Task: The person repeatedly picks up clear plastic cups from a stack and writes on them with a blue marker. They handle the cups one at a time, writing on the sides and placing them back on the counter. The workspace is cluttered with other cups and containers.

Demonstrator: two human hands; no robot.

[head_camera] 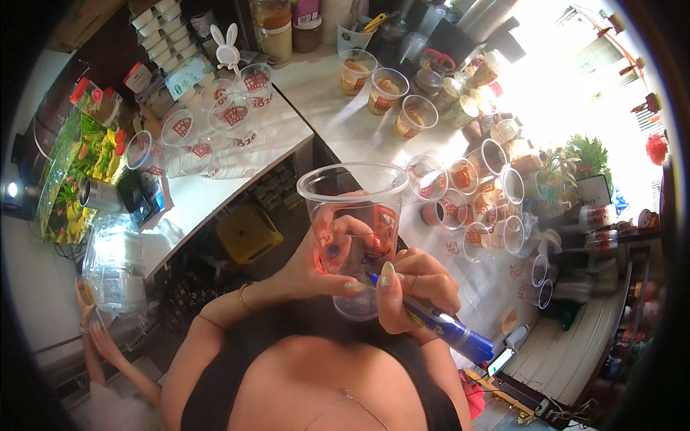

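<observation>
A clear plastic cup (353, 215) with red print is held up, slightly tilted, in front of my chest. My left hand (329, 258) wraps around its far and left side, thumb near the base, fingers visible through the plastic. In my right hand (418, 285) is a blue marker pen (455, 334), its dark tip against or very near the lower wall of the cup; exact contact cannot be told. A few small blue marks show on the cup wall.
More clear printed cups stand on the left table (253, 161) and on the right table (372, 140). Three cups hold yellowish contents, one being a filled cup (388, 91). Between the tables sits a yellow stool (248, 231). Another person's hands (97, 323) touch a plastic-wrapped stack (116, 264) at left.
</observation>
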